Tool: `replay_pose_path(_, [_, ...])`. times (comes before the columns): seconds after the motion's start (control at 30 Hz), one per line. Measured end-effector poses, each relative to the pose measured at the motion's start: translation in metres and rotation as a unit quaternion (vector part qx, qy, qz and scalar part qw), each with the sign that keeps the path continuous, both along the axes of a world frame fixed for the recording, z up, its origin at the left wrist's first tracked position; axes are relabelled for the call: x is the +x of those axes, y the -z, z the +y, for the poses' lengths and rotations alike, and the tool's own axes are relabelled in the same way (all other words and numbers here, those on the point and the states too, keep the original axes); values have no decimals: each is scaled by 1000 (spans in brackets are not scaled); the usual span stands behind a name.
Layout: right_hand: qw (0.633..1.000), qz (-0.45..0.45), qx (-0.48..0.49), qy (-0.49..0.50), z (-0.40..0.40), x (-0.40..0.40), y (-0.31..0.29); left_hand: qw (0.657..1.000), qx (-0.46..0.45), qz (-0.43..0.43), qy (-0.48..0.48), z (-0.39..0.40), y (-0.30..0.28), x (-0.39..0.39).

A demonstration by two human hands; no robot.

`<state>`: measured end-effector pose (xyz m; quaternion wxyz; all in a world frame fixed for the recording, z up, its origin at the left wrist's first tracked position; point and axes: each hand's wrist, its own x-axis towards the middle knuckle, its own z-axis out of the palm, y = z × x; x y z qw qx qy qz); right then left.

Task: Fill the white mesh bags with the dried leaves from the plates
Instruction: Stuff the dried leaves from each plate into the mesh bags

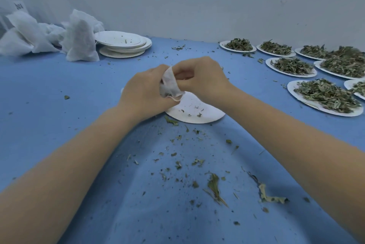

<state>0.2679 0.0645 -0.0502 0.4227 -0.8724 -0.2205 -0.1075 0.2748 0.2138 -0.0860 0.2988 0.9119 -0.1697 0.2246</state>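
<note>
Over the nearly bare plate [197, 113], the left hand [142, 93] and right hand [201, 78] both pinch a white mesh bag [169, 83], leaves dark inside. Looks like closing-up time; next, cinch it, set it aside. Full plates [325, 95] wait right, filled bags [79, 36] far left on the tabletop [59, 105].

Bag [169, 83] mouth hidden behind fingers [182, 70]

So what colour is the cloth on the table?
Blue tablecloth, seen in the head view.
</note>
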Motion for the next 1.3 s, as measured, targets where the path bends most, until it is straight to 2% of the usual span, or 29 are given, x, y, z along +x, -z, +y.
replay_pose_path(0.13, [998, 30, 8, -63, -10, 2, -4, 999, -35, 4, 3, 6, -2, 2])
replay_pose_path(0.23, [996, 46, 3, -79, -23, 1, -8, 999, 28, 35, -1, 14, -3, 4])
replay_pose_path(0.3, [997, 51, 40, -47, -31, 0, -9, 997, 58, 51, -7, 20, -4, 4])
replay_pose_path(0.37, [994, 61, 86, 23, -37, -3, -5, 997, 35, 60, -21, 23, -6, 3])
replay_pose_path(0.4, [993, 72, 65, 66, -40, -6, -2, 997, 20, 64, -29, 24, -8, 3])
replay_pose_path(0.43, [990, 93, 0, 110, -42, -8, 2, 997, 14, 66, -35, 24, -9, 2])
replay_pose_path(0.5, [956, 175, -174, 158, -45, -13, 12, 996, 21, 71, -44, 23, -11, -1])
replay_pose_path(0.53, [937, 206, -230, 162, -43, -16, 17, 996, 22, 74, -48, 23, -12, -3])
replay_pose_path(0.6, [921, 231, -265, 168, -38, -20, 24, 994, 10, 85, -63, 22, -11, -9])
replay_pose_path(0.83, [926, 199, -249, 201, -30, -24, 31, 975, -116, 140, -127, 23, -5, -30])
replay_pose_path(1.0, [946, 170, -182, 208, -15, -22, 19, 963, -177, 132, -154, 38, -22, -26])
replay_pose_path(1.17, [959, 141, -156, 192, 23, 23, -16, 934, -271, 138, -186, 67, -46, 2])
replay_pose_path(1.3, [965, 116, -153, 180, 62, 68, -25, 923, -298, 154, -189, 96, -59, 38])
